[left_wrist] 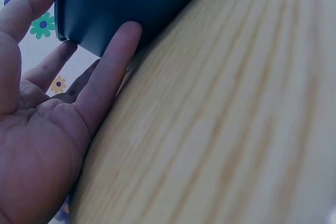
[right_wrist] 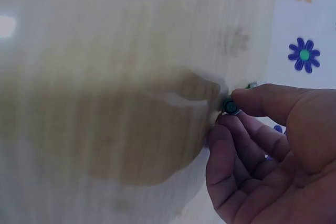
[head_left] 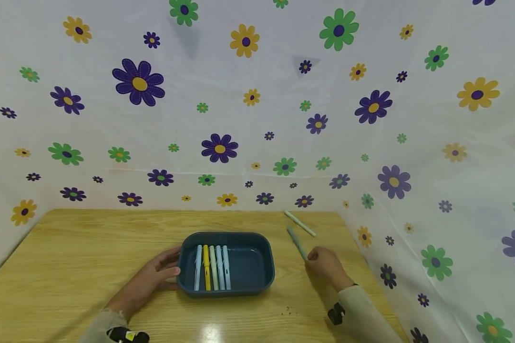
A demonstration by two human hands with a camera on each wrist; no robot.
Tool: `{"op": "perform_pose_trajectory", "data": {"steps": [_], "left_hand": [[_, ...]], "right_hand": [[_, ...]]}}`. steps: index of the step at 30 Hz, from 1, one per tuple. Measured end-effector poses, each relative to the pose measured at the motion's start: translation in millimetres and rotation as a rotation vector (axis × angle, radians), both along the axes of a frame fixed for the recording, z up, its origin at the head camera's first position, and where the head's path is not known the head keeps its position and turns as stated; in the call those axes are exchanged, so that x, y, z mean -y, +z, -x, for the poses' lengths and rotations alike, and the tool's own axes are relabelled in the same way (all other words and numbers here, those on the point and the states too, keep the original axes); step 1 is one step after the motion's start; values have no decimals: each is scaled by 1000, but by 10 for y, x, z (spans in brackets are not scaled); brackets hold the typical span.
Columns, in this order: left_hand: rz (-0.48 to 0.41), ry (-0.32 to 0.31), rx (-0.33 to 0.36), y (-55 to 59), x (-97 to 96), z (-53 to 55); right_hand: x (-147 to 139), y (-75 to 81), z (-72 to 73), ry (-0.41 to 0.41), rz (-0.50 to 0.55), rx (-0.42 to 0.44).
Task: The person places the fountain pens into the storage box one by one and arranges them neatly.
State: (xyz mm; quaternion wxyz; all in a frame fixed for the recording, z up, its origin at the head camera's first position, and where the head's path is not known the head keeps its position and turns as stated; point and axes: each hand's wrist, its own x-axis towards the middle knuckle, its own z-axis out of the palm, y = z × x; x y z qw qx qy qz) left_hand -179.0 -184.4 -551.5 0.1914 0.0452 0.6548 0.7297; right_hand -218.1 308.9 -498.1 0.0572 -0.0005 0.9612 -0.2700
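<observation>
A dark blue tray (head_left: 253,287) sits on the table, with several capped pens in its left half: a yellow pen (head_left: 206,269), a pale green pen (head_left: 214,269) and light blue ones such as the leftmost pen (head_left: 198,269). Against the tray's left end rests my left hand (head_left: 159,272), fingers fairly straight; the left wrist view shows fingertips (left_wrist: 128,32) touching its outer wall. To the right of the tray, my right hand (head_left: 327,267) pinches a grey-green pen (head_left: 297,244) by its near end. In the right wrist view that pen's round end (right_wrist: 231,106) shows between thumb and fingers.
A pale green pen (head_left: 300,223) lies on the table beyond my right hand. White sheeting with printed flowers (head_left: 220,148) rises along the table's back and sides. Small dark specks (head_left: 286,312) dot the wood (head_left: 236,317) in front of the tray's right end.
</observation>
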Motion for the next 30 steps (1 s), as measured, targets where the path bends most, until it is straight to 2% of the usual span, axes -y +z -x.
{"op": "perform_pose_trajectory", "data": {"steps": [6, 10, 13, 16, 22, 30], "left_hand": [[9, 13, -14, 14, 12, -23], [5, 16, -18, -4, 25, -24], [-2, 10, -23, -24, 35, -24], [-1, 10, -22, -34, 34, -26], [-3, 9, -7, -46, 7, -9], [-8, 10, -8, -29, -1, 9]], "right_hand": [[73, -2, -244, -1, 78, 21], [105, 40, -276, -9, 101, 54], [101, 66, -166, -9, 106, 53], [94, 70, 7, -8, 116, 47], [117, 11, 291, -30, 115, 56], [227, -25, 470, -77, 207, 79]]}}
